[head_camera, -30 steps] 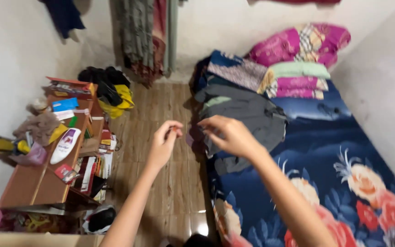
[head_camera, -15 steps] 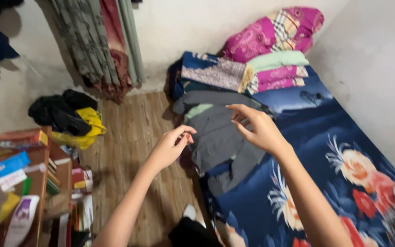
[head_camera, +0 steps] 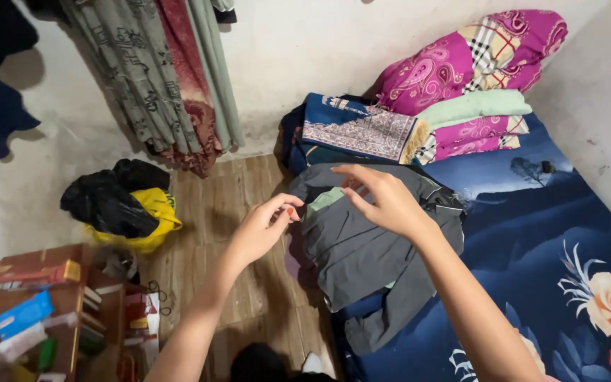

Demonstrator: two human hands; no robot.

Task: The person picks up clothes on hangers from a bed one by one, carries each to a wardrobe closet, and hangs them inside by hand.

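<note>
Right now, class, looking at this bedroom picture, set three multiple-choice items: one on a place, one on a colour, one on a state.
1. Where does the pile of grey folded clothes lie?
A. on the wooden shelf
B. on the edge of the dark blue flowered mattress
C. in the yellow bag

2. What colour is the bag under the black bundle on the floor?
A. yellow
B. white
C. pink

3. How is the left hand held?
A. flat
B. in a fist
C. fingertips pinched

Answers: 1 B, the clothes rest on the mattress edge. 2 A, yellow shows beneath the black. 3 C, thumb and finger meet around something small and orange.
</note>
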